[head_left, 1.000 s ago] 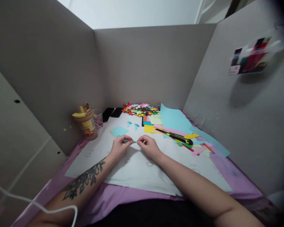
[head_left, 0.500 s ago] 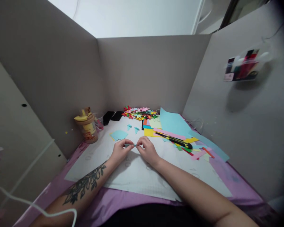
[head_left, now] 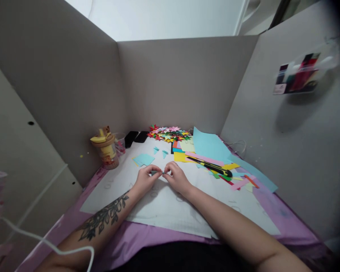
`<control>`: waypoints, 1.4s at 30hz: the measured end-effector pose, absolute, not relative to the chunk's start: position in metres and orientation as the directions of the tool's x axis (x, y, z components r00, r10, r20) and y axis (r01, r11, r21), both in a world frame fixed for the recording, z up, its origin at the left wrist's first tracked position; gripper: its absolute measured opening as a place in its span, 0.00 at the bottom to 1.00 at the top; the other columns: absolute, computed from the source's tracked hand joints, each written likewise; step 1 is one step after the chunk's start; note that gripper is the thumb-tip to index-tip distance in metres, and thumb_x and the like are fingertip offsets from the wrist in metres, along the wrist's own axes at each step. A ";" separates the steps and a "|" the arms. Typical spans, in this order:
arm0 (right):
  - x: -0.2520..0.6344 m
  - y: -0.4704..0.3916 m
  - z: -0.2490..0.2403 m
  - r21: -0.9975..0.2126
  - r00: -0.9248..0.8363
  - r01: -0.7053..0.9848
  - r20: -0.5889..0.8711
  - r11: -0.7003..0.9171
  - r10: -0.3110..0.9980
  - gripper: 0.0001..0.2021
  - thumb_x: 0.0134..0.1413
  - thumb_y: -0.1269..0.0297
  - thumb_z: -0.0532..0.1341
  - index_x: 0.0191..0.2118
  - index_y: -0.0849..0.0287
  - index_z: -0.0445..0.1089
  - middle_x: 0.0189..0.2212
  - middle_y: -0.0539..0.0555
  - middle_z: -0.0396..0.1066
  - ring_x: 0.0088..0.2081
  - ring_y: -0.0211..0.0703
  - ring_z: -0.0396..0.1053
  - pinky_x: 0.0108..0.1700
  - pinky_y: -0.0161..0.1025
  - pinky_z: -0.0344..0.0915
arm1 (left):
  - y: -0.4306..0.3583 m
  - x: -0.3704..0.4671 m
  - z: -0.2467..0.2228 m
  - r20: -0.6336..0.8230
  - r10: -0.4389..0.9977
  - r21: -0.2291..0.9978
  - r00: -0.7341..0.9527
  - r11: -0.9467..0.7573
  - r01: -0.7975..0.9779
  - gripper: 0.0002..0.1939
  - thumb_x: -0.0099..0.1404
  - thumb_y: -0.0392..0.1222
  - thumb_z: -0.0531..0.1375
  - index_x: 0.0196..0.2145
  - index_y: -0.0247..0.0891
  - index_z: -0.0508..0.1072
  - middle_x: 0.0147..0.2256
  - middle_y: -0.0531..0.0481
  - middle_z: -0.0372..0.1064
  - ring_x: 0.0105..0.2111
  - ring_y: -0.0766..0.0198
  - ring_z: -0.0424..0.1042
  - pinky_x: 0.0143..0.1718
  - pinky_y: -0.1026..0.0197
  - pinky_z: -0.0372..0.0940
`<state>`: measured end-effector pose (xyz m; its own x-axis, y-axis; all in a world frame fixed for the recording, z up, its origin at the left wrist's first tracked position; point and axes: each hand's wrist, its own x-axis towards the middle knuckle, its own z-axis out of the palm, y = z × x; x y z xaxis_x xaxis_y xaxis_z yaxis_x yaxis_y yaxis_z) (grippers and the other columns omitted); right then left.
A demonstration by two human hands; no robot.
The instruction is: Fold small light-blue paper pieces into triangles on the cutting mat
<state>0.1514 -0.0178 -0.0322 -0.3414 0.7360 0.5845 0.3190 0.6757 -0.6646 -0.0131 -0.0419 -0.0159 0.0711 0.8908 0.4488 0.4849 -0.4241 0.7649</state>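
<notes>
My left hand (head_left: pixel 146 178) and my right hand (head_left: pixel 176 176) meet over the white cutting mat (head_left: pixel 170 204), fingertips pinching a small light-blue paper piece (head_left: pixel 159 172) between them. Just beyond my hands lie a light-blue paper square (head_left: pixel 143 159) and two tiny blue folded pieces (head_left: pixel 160 151). A yellow-and-black utility knife (head_left: pixel 214 167) rests on coloured paper to the right of my right hand.
A heap of coloured paper stars (head_left: pixel 167 133) sits at the back. Coloured sheets and strips (head_left: pixel 212 153) spread to the right. A yellow-lidded cup (head_left: pixel 106 149) and a black object (head_left: pixel 134 137) stand at the left. Grey cardboard walls (head_left: pixel 181 79) enclose the table; a white cable (head_left: pixel 45 243) runs lower left.
My hands have drawn closer together on the blue paper piece, so less of it shows between the fingers. The view shifted slightly.
</notes>
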 end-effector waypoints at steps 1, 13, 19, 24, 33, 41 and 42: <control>0.151 -0.018 -0.032 -0.666 -0.337 0.315 0.588 0.677 0.735 0.06 0.47 0.75 0.59 0.29 0.57 0.61 0.31 0.51 0.62 0.37 0.40 0.61 0.36 0.36 0.59 | -0.042 -0.013 -0.015 0.449 0.890 0.764 0.076 -0.426 0.485 0.04 0.56 0.39 0.60 0.29 0.38 0.74 0.30 0.52 0.74 0.32 0.64 0.72 0.34 0.64 0.63; 0.158 -0.014 -0.029 -0.563 -0.390 0.424 0.594 0.710 0.704 0.02 0.53 0.71 0.56 0.32 0.57 0.64 0.33 0.53 0.63 0.39 0.44 0.61 0.42 0.41 0.59 | -0.040 -0.015 -0.017 0.449 0.891 0.766 0.070 -0.424 0.484 0.06 0.56 0.43 0.60 0.29 0.38 0.74 0.30 0.51 0.74 0.33 0.63 0.72 0.34 0.63 0.62; 0.167 -0.011 -0.026 -0.551 -0.381 0.433 0.605 0.713 0.699 0.03 0.53 0.71 0.56 0.31 0.57 0.65 0.33 0.54 0.64 0.39 0.44 0.61 0.43 0.42 0.59 | -0.039 -0.016 -0.017 0.463 0.886 0.759 -0.003 -0.395 0.517 0.08 0.56 0.44 0.60 0.30 0.39 0.74 0.31 0.51 0.74 0.33 0.63 0.72 0.33 0.63 0.62; 0.166 -0.014 -0.025 -0.636 -0.327 0.361 0.599 0.682 0.731 0.03 0.51 0.71 0.57 0.33 0.57 0.66 0.32 0.53 0.64 0.38 0.42 0.63 0.38 0.38 0.61 | -0.041 -0.015 -0.015 0.476 0.879 0.755 0.016 -0.418 0.505 0.06 0.56 0.43 0.60 0.29 0.38 0.74 0.30 0.51 0.74 0.32 0.64 0.72 0.33 0.64 0.63; 0.160 -0.015 -0.025 -0.690 -0.312 0.335 0.560 0.641 0.767 0.03 0.47 0.72 0.58 0.29 0.58 0.67 0.30 0.51 0.64 0.35 0.40 0.63 0.33 0.35 0.60 | -0.042 -0.015 -0.017 0.503 0.864 0.750 0.021 -0.448 0.486 0.06 0.56 0.43 0.60 0.29 0.38 0.74 0.30 0.51 0.74 0.32 0.64 0.72 0.34 0.64 0.64; 0.159 -0.020 -0.020 -0.721 -0.275 0.284 0.570 0.632 0.774 0.03 0.45 0.71 0.59 0.30 0.58 0.66 0.30 0.51 0.64 0.33 0.38 0.63 0.31 0.34 0.60 | -0.043 -0.015 -0.017 0.504 0.864 0.756 0.016 -0.450 0.475 0.06 0.57 0.43 0.60 0.30 0.39 0.73 0.31 0.50 0.74 0.33 0.63 0.72 0.34 0.64 0.64; 0.159 -0.020 -0.019 -0.725 -0.262 0.275 0.576 0.632 0.774 0.04 0.45 0.71 0.59 0.31 0.58 0.66 0.30 0.51 0.64 0.33 0.38 0.63 0.31 0.34 0.61 | -0.043 -0.015 -0.017 0.510 0.860 0.751 0.016 -0.453 0.481 0.06 0.58 0.43 0.60 0.30 0.39 0.73 0.31 0.50 0.74 0.33 0.63 0.72 0.34 0.64 0.64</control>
